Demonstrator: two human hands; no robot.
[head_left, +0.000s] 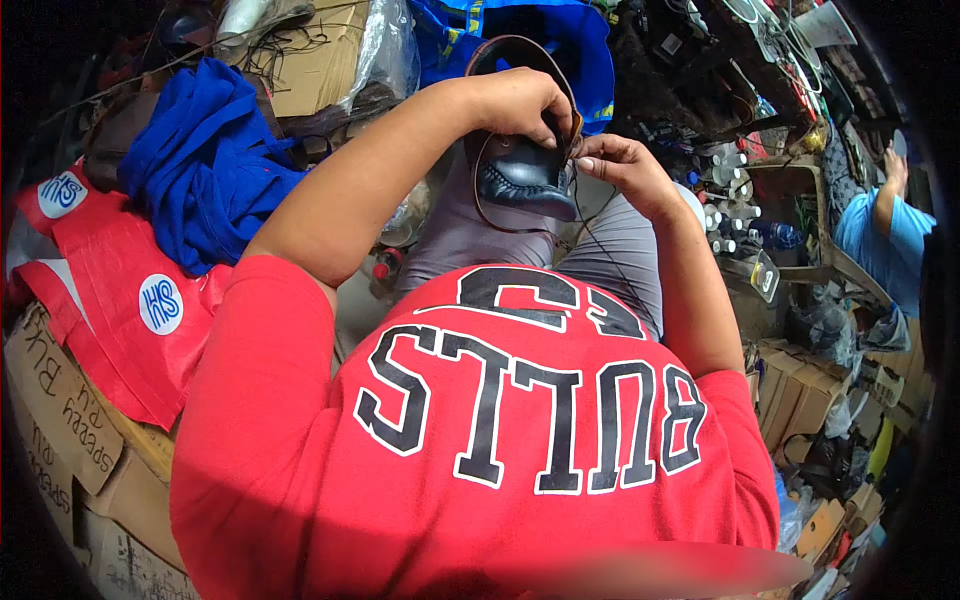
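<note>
With the dark leather shoe (527, 172) on the lap at twelve o'clock, the left hand (520, 103) clamps its upper while the right hand (622, 165) pinches thread (590, 222); stitching looks partway done.

- Cluttered workshop around me: cardboard boxes (60, 420) on my left
- Blue cloth (205, 160) heaped over red bags (110, 300)
- Packed shelves (770, 60) on my right

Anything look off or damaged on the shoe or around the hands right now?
Nothing stands out as damaged. The dark shoe sits on the lap, left hand gripping its top, right hand pinching at its edge. A thin thread trails loose below the right hand. The surroundings are cluttered: blue cloth, red bag.
</note>
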